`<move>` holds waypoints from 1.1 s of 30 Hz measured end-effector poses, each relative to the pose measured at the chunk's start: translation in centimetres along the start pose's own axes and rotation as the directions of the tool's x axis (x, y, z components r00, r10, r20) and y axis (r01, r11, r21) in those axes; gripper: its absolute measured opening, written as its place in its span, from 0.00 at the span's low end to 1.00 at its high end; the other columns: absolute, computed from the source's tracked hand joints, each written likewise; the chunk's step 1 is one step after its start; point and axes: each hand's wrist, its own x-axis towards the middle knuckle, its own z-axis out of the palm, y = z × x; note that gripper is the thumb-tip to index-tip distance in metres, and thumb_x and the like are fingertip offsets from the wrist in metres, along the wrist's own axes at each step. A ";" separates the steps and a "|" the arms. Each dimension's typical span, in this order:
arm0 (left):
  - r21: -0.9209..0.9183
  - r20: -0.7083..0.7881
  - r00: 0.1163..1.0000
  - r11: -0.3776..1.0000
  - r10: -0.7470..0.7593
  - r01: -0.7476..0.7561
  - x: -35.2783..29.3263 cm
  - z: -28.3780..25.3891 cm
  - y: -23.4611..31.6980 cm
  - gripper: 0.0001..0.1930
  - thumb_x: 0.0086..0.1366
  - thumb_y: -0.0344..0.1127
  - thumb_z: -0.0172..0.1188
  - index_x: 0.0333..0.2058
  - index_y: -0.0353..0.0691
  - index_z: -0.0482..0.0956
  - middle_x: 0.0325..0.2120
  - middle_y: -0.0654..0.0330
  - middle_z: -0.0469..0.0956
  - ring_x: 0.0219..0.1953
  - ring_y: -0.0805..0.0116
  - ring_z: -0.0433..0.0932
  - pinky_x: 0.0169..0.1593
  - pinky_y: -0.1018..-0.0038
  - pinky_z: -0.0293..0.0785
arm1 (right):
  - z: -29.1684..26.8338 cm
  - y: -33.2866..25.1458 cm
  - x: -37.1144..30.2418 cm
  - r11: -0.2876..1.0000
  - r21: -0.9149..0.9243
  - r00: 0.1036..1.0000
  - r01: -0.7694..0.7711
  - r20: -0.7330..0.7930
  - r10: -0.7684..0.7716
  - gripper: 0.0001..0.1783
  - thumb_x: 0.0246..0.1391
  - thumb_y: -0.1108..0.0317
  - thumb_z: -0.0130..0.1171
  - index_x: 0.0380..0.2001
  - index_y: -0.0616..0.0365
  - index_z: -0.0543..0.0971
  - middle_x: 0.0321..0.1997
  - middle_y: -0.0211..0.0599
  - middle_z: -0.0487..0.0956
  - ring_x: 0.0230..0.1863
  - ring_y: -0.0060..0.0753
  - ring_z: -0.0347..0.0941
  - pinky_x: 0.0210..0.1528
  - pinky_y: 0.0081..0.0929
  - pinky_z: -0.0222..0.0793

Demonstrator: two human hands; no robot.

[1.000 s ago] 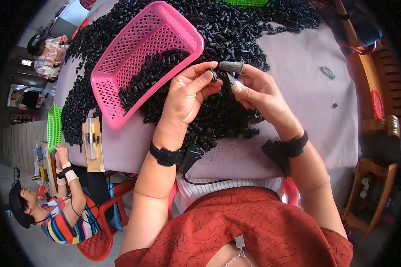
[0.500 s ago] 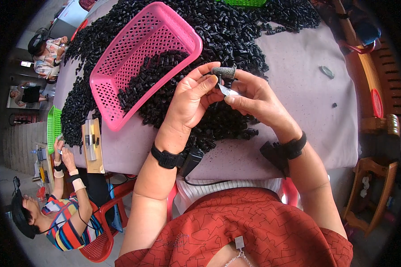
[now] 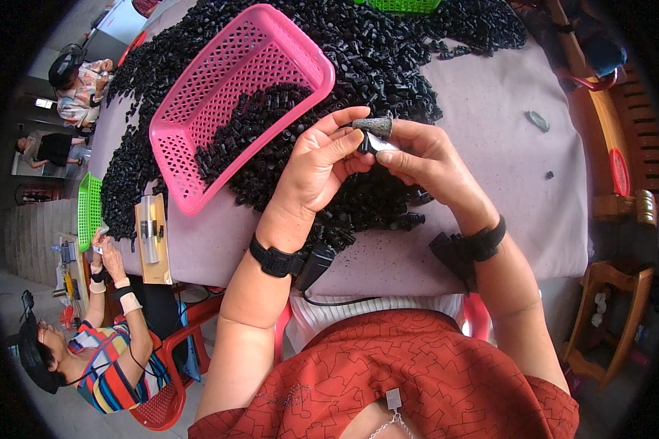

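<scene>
My left hand (image 3: 318, 152) is closed, its thumb and fingers pinching a small black plastic part (image 3: 364, 143) that is partly covered by the fingertips. Opposite it, my right hand (image 3: 426, 155) grips a small pale blade (image 3: 380, 144) under the thumb, with the metal against the black part. A grey, rough-textured finger sleeve (image 3: 372, 126) covers the tip of my right index finger. Both hands are held close together above a heap of similar black parts (image 3: 388, 80). The blade's far end is hidden in the right hand.
A pink perforated basket (image 3: 170, 168), tilted and partly filled with black parts, lies on the heap to the left. Farther left are a cardboard piece (image 3: 165, 256) and a green basket (image 3: 88, 208). A grey-green scrap (image 3: 538, 121) rests on the cloth-covered table (image 3: 505, 175). Other people sit on the left.
The blade has turned flatter and now meets the black part. My right hand has shifted slightly, and the sleeved index finger sits a little lower over the part.
</scene>
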 end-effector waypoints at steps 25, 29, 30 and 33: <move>-0.073 0.050 0.999 0.997 -0.022 0.026 -0.1 -0.2 -0.1 0.18 0.66 0.31 0.57 0.54 0.36 0.70 0.41 0.60 0.78 0.37 0.74 0.80 0.42 0.78 0.80 | 0.8 -0.3 -0.1 1.000 0.010 0.998 -0.030 -0.057 0.030 0.22 0.56 0.69 0.60 0.54 0.60 0.74 0.27 0.18 0.71 0.24 0.09 0.62 0.24 0.10 0.57; -0.034 -0.017 1.000 0.999 -0.015 0.015 -0.1 0.0 -0.1 0.16 0.67 0.32 0.56 0.52 0.36 0.73 0.40 0.62 0.79 0.36 0.75 0.79 0.42 0.77 0.80 | 0.6 -0.2 -0.1 0.999 0.050 0.997 -0.019 -0.078 0.023 0.20 0.57 0.68 0.60 0.52 0.61 0.75 0.26 0.19 0.72 0.23 0.09 0.61 0.22 0.10 0.55; -0.022 -0.043 0.999 1.000 -0.003 0.002 0.0 -0.2 -0.2 0.15 0.67 0.32 0.56 0.51 0.36 0.74 0.38 0.62 0.79 0.35 0.75 0.79 0.42 0.77 0.79 | 0.4 -0.1 -0.1 0.998 0.056 0.994 -0.020 -0.102 0.026 0.19 0.57 0.68 0.60 0.52 0.61 0.75 0.25 0.19 0.72 0.22 0.08 0.61 0.22 0.10 0.54; -0.020 -0.097 0.995 1.000 0.021 -0.023 -0.2 -0.1 -0.3 0.13 0.67 0.32 0.56 0.48 0.37 0.77 0.36 0.62 0.80 0.34 0.76 0.79 0.39 0.79 0.78 | 0.2 0.2 -0.1 0.997 0.071 0.992 0.003 -0.124 0.005 0.18 0.58 0.68 0.59 0.51 0.62 0.75 0.24 0.18 0.71 0.20 0.08 0.60 0.20 0.10 0.52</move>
